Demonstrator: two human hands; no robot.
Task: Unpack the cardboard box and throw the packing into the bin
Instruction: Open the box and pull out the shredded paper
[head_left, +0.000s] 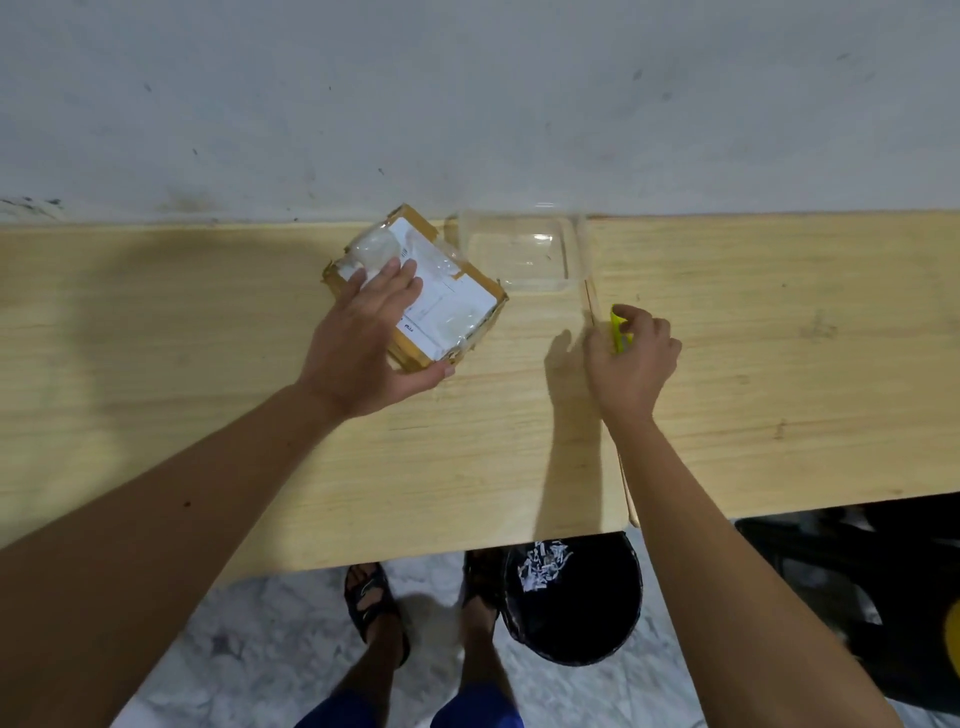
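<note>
Left hand (366, 340): spread flat, steadying the taped brown cardboard box with white label (447, 301), still sealed, mid pale wooden worktop (208, 389). Right hand (631, 358): curled round small yellow cutter (618, 325). Step, likely: opening; next, slitting tape. Clear plastic tub (519, 249) just behind box. Black bin (576, 597) below near edge. Open room either side.

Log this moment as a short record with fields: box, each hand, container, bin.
box: taped cardboard box with a white label, still sealed, lying on the wooden table
left hand: left hand rests on the box, thumb at its near edge
right hand: right hand grips a yellow cutter
container: clear plastic container behind the box
bin: black bin on the floor, paper shreds inside
</note>
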